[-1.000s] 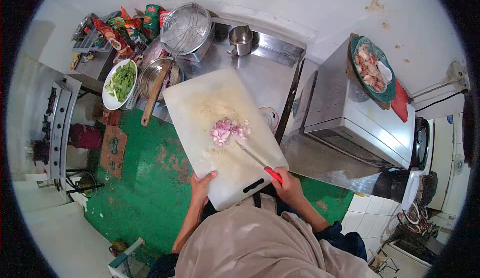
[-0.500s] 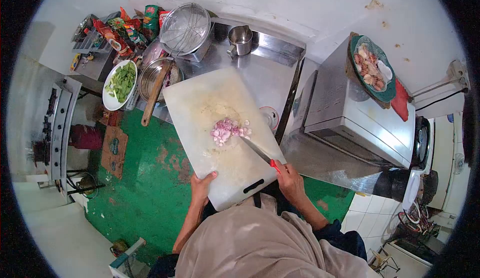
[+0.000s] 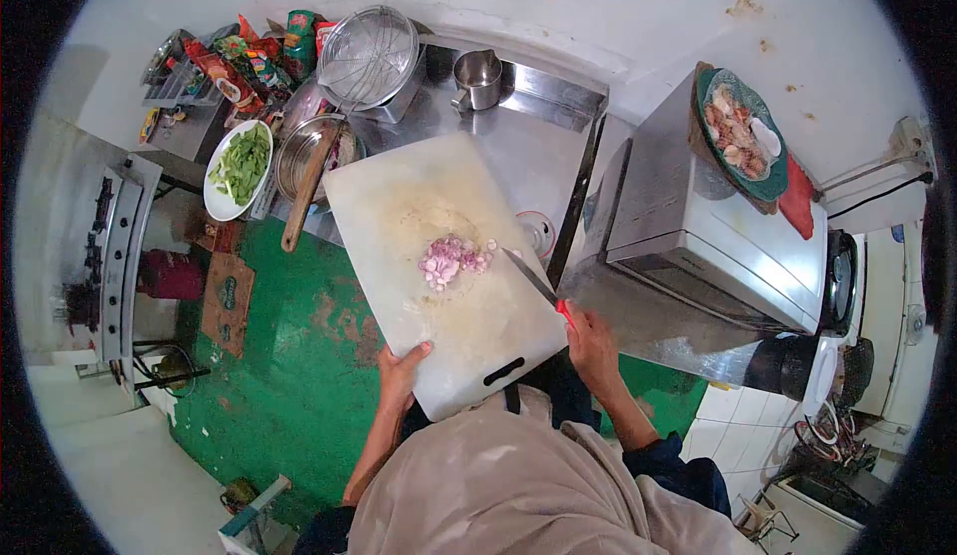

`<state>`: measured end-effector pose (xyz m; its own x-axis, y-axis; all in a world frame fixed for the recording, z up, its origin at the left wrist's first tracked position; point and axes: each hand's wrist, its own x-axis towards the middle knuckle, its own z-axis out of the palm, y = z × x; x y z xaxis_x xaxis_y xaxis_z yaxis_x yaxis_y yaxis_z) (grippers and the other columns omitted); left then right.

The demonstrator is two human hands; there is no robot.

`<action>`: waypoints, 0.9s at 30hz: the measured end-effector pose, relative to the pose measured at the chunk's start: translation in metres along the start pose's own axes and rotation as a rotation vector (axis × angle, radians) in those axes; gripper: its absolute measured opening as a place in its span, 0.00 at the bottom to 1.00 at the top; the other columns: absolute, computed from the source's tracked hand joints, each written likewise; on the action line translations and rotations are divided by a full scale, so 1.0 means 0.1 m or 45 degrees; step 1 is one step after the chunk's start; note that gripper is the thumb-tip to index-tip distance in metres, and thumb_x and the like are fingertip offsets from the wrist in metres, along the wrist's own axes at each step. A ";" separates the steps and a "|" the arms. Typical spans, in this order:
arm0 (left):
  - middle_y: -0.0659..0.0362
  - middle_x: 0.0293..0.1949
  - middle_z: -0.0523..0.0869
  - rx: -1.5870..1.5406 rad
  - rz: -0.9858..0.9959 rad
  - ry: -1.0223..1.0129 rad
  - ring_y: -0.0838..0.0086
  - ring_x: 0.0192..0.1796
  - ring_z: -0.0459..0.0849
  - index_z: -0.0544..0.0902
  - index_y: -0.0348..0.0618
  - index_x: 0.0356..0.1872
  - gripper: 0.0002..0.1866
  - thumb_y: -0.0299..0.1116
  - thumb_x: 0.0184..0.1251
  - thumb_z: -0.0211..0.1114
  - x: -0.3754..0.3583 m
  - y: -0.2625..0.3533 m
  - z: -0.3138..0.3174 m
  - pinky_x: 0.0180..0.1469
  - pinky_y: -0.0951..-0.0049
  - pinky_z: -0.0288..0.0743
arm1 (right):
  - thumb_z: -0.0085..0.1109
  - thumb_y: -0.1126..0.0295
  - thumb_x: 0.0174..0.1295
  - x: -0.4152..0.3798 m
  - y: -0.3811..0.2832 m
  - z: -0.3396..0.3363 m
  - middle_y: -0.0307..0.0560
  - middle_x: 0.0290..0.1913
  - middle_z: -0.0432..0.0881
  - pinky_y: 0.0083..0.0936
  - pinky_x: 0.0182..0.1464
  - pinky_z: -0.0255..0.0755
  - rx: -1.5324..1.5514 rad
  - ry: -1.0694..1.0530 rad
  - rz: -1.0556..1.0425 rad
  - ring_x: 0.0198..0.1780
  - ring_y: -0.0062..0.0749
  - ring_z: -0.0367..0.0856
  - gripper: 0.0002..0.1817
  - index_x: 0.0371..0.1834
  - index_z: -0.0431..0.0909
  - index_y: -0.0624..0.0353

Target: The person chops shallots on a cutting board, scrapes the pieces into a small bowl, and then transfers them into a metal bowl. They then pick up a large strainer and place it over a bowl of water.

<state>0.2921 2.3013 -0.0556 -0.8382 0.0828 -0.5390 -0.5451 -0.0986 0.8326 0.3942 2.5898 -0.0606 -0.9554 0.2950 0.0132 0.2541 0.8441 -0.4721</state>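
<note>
A white cutting board (image 3: 399, 206) spans the middle of the view, with sliced shallots (image 3: 454, 261) heaped at its centre. My left hand (image 3: 404, 368) grips the board's lower left edge, thumb on top and the other fingers hidden beneath. In my right hand (image 3: 592, 348) is a knife (image 3: 530, 276) with a red handle, held past the board's right edge. Its blade slants up and left, the tip close to the right end of the shallots.
Left of the board are a white bowl of green leaves (image 3: 239, 171) and a pot (image 3: 304, 156) with a wooden-handled tool across it. A strainer (image 3: 369, 56) and metal cup (image 3: 478, 78) stand behind. On the right, a steel appliance (image 3: 733, 231) carries a plate of food (image 3: 743, 136).
My right hand and the knife have moved right, and the blade has come away from the shallot pile. My left hand and the board stay nearly in place.
</note>
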 end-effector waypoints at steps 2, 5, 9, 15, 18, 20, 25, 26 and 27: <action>0.51 0.45 0.82 0.009 -0.032 -0.011 0.65 0.44 0.82 0.73 0.33 0.52 0.28 0.28 0.49 0.71 0.01 -0.02 -0.03 0.47 0.65 0.76 | 0.53 0.70 0.61 0.04 0.03 0.00 0.55 0.38 0.76 0.41 0.40 0.73 -0.021 -0.010 0.025 0.38 0.50 0.77 0.22 0.60 0.69 0.55; 0.51 0.44 0.82 -0.020 -0.041 0.001 0.66 0.43 0.83 0.72 0.33 0.52 0.27 0.27 0.49 0.71 -0.01 0.00 -0.02 0.47 0.65 0.76 | 0.53 0.71 0.61 0.11 0.08 -0.02 0.56 0.39 0.75 0.43 0.40 0.72 -0.007 -0.017 0.076 0.39 0.52 0.76 0.22 0.60 0.69 0.55; 0.49 0.43 0.82 0.022 -0.005 0.016 0.63 0.41 0.83 0.71 0.31 0.52 0.29 0.28 0.47 0.71 -0.02 0.04 0.01 0.45 0.63 0.78 | 0.53 0.71 0.61 0.15 0.07 -0.05 0.57 0.39 0.75 0.43 0.41 0.71 0.097 0.030 0.098 0.39 0.52 0.76 0.22 0.61 0.69 0.55; 0.48 0.42 0.82 -0.021 0.017 0.027 0.61 0.39 0.83 0.70 0.31 0.53 0.30 0.27 0.46 0.70 -0.01 -0.01 0.01 0.44 0.61 0.79 | 0.56 0.73 0.56 -0.10 -0.35 -0.22 0.54 0.38 0.74 0.39 0.39 0.74 0.269 -0.132 -0.043 0.38 0.47 0.78 0.24 0.60 0.71 0.54; 0.48 0.42 0.82 -0.032 -0.017 0.023 0.61 0.39 0.84 0.70 0.31 0.53 0.29 0.26 0.46 0.70 0.00 -0.03 -0.02 0.44 0.61 0.79 | 0.57 0.73 0.56 -0.15 -0.48 -0.22 0.50 0.37 0.73 0.36 0.38 0.75 0.278 -0.136 -0.113 0.37 0.44 0.78 0.23 0.58 0.73 0.55; 0.47 0.43 0.82 -0.019 -0.014 0.019 0.60 0.40 0.84 0.71 0.31 0.53 0.29 0.25 0.47 0.70 0.01 -0.05 -0.03 0.44 0.60 0.79 | 0.56 0.73 0.56 -0.15 -0.49 -0.19 0.50 0.36 0.73 0.35 0.38 0.74 0.277 -0.110 -0.155 0.37 0.44 0.78 0.23 0.58 0.73 0.56; 0.49 0.43 0.82 -0.024 -0.005 0.014 0.62 0.40 0.83 0.71 0.32 0.52 0.29 0.27 0.47 0.71 0.02 -0.06 -0.04 0.45 0.62 0.78 | 0.55 0.72 0.58 -0.05 -0.50 -0.18 0.53 0.37 0.74 0.38 0.40 0.73 0.270 -0.111 -0.047 0.37 0.47 0.77 0.23 0.60 0.71 0.56; 0.49 0.42 0.82 -0.033 0.003 0.019 0.61 0.39 0.84 0.71 0.32 0.52 0.29 0.27 0.46 0.71 0.04 -0.09 -0.05 0.44 0.61 0.79 | 0.55 0.71 0.59 -0.04 -0.48 -0.18 0.54 0.38 0.75 0.39 0.40 0.72 0.271 -0.116 -0.027 0.37 0.48 0.77 0.23 0.61 0.71 0.55; 0.49 0.42 0.82 -0.029 0.003 0.016 0.62 0.39 0.84 0.71 0.32 0.52 0.29 0.27 0.46 0.71 0.03 -0.08 -0.04 0.43 0.61 0.79 | 0.55 0.71 0.59 -0.04 -0.47 -0.18 0.54 0.38 0.75 0.39 0.40 0.72 0.269 -0.115 -0.010 0.38 0.49 0.77 0.23 0.61 0.71 0.55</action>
<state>0.2939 2.2980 -0.0645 -0.8397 0.0698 -0.5385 -0.5429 -0.1214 0.8309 0.3884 2.5569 -0.0227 -0.9692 0.2394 -0.0572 0.2187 0.7308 -0.6467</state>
